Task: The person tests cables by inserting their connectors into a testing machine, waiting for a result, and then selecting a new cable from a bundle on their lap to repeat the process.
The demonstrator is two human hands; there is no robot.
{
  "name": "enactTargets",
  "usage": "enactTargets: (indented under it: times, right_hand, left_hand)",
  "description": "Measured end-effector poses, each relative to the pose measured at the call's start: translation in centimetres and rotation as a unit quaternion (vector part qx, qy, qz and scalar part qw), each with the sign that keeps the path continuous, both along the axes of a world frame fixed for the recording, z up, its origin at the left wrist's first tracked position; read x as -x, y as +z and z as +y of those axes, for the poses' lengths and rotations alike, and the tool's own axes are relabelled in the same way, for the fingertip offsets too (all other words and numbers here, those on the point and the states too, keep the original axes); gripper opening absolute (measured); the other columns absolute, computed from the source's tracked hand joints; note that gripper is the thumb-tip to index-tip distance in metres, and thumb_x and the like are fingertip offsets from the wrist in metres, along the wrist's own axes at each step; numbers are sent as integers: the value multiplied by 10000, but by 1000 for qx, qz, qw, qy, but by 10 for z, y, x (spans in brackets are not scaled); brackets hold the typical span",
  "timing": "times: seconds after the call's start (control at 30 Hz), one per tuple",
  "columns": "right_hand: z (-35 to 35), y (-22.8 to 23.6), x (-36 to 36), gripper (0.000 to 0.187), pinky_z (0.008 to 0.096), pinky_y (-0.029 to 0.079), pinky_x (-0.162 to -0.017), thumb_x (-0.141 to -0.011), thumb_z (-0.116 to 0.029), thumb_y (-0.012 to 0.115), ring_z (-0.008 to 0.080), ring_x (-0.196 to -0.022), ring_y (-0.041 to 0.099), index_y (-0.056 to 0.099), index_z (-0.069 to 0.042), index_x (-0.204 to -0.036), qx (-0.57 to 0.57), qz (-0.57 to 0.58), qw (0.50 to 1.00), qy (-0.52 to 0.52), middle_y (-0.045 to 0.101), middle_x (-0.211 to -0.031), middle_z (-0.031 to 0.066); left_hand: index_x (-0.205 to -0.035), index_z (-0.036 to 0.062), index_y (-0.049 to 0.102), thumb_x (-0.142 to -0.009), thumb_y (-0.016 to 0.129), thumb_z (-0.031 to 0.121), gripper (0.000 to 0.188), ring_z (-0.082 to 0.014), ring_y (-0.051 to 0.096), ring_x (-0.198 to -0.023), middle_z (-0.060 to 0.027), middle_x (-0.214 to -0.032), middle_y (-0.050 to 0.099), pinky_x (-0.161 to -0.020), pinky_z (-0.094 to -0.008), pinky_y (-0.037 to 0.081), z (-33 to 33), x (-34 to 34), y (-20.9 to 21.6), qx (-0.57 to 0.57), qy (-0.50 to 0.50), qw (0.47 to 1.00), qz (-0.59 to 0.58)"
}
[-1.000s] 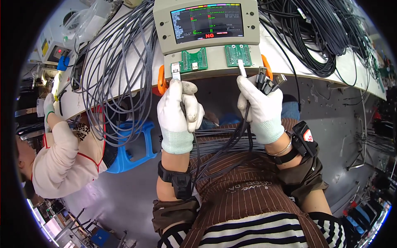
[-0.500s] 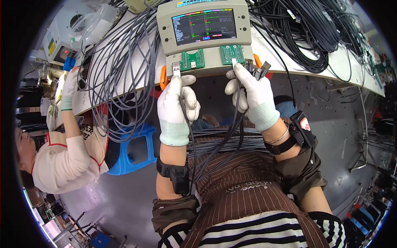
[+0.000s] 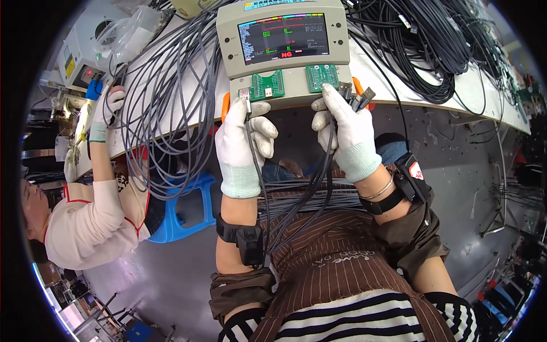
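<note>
1. Left hand, in a white knit glove with a pale green cuff, pinches a small silvery plug between thumb and forefinger, its other fingers curled; a thin dark cable hangs below.
2. Right hand, gloved alike, pinches with thumb and forefinger at the lower edge of the right green circuit board; its fingertips hide the connector there. A bunch of black-bodied metal USB plugs juts from its outer side, and dark braided cables trail down over the brown pinstriped apron.
3. That silvery plug sits at the white port beside the left green circuit board; how fully it is inserted, I cannot tell.
4. Both boards are on the front of a beige box-shaped tester with a lit dark screen, standing on the white bench.
5. Looped grey cables drape over the bench's edge at left; black cable coils lie at right.
</note>
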State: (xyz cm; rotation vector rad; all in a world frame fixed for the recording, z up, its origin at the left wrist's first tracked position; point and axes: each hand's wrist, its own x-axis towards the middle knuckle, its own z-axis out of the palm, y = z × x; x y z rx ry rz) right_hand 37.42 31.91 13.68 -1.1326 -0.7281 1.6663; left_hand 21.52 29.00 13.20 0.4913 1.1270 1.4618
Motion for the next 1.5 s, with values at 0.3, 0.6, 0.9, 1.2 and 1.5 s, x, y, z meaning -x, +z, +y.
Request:
enactTargets:
  times: [0.3, 0.6, 0.9, 1.2, 1.5]
  right_hand:
    - [1, -1, 6, 254, 206, 244, -314, -834, -239, 614, 74, -303, 355, 571, -26, -703, -25, -11, 998, -50, 466, -455, 19]
    - [-20, -1, 4, 155, 184, 293, -361, -811, -136, 636, 42, -378, 400, 581, -20, -723, -24, -44, 999, -3, 485, -515, -7]
    - [-59, 25, -30, 380, 211, 440, -521, -769, -76, 666, 72, -536, 523, 565, -19, -1132, -103, -147, 983, 34, 584, -680, 12]
    - [-75, 46, -31, 241, 267, 471, -572, -766, -3, 624, 100, -593, 557, 572, 1, -1001, -72, -27, 976, 204, 587, -712, 37]
    - [-34, 13, -167, 236, 191, 165, -321, -940, -237, 428, 22, -336, 192, 542, -30, -941, -72, 51, 968, -236, 300, -500, -88]
  left_hand:
    - [-806, -38, 584, -884, 496, 370, 424, -108, 432, -307, -98, -495, 551, -297, -197, 332, 5, -2, 2, 21, 23, 999, 27]
    - [-758, -13, 588, -877, 525, 357, 395, -95, 420, -305, -76, -486, 543, -300, -194, 324, 4, -2, 1, 7, 34, 998, 45]
    - [-959, -36, 572, -925, 426, 383, 446, -70, 375, -331, -20, -469, 472, -342, -193, 306, -45, -20, 42, 7, -139, 978, 156]
    - [-1360, -15, 244, -947, 373, 363, 575, -63, 450, -415, -10, -581, 511, -399, -191, 356, -57, -49, 37, -69, -215, 960, 168]
    - [-1100, -99, 512, -875, 487, 340, 494, -92, 455, -359, -19, -504, 516, -369, -200, 368, -144, 46, 16, 112, -403, 892, 169]
